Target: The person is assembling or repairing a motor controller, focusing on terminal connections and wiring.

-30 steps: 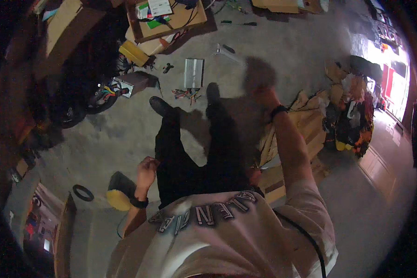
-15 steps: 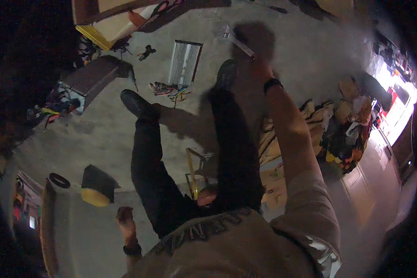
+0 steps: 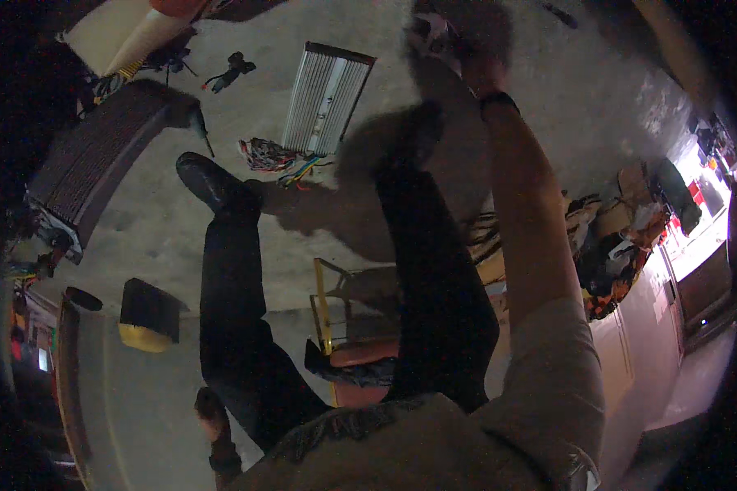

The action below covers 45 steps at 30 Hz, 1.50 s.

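My right hand (image 3: 481, 69) reaches down to the floor at the top, its shadowed fingers closed on a silver wrench (image 3: 436, 39). To its left lies a silver finned metal case (image 3: 323, 98), with loose wires (image 3: 266, 154) at its lower end. A small black connector piece (image 3: 229, 72) lies left of the case. My left hand (image 3: 211, 413) hangs low beside my left leg, too dark to show its fingers clearly.
A dark finned box (image 3: 106, 155) sits at left, cardboard and clutter (image 3: 618, 254) at right. Behind my legs is a red-seated chair with a yellow frame (image 3: 323, 303). A black-and-yellow object (image 3: 147, 315) stands lower left; my shoes (image 3: 205, 180) are on the concrete floor.
My view has shifted, so floor objects appear larger. My right hand has moved down onto the wrench that lay on the floor. My left hand has dropped lower.
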Available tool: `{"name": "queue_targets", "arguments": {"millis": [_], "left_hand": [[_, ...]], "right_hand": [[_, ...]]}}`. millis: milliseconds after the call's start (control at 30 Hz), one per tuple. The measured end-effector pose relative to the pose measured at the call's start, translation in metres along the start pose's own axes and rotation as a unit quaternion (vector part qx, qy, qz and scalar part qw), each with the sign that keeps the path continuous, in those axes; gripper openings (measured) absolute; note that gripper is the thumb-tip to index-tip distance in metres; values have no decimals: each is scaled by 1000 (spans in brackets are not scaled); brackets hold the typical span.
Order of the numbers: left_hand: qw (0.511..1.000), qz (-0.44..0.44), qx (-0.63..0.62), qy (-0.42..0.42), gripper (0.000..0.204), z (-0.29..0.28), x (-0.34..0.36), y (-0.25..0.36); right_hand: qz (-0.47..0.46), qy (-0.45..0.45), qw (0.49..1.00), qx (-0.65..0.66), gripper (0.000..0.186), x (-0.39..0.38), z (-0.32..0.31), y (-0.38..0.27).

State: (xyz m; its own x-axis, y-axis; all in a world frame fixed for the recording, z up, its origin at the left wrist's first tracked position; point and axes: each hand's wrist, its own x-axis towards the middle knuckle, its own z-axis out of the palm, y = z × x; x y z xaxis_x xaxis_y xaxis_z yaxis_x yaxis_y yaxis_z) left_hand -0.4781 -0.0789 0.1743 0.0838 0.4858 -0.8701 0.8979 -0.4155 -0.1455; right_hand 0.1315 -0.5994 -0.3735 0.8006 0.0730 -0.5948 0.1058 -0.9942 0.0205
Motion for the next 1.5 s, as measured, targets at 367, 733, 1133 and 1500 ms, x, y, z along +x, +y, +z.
{"name": "queue_targets", "arguments": {"millis": [367,733,1133,1500], "left_hand": [[986,75,-146,-10,23,-18,14,17],[899,-10,-427,96,18,-63,-6,108],[883,276,-354,-136,16,-115,-38,289],[804,344,-410,-258,50,-158,-68,311]], "right_hand": [[-76,-12,973,217,36,-63,-118,-64],[-108,-160,801,566,33,-138,-277,-104],[-64,-327,402,853,31,-298,-440,-248],[-17,-419,171,892,29,-419,-506,-400]]}}
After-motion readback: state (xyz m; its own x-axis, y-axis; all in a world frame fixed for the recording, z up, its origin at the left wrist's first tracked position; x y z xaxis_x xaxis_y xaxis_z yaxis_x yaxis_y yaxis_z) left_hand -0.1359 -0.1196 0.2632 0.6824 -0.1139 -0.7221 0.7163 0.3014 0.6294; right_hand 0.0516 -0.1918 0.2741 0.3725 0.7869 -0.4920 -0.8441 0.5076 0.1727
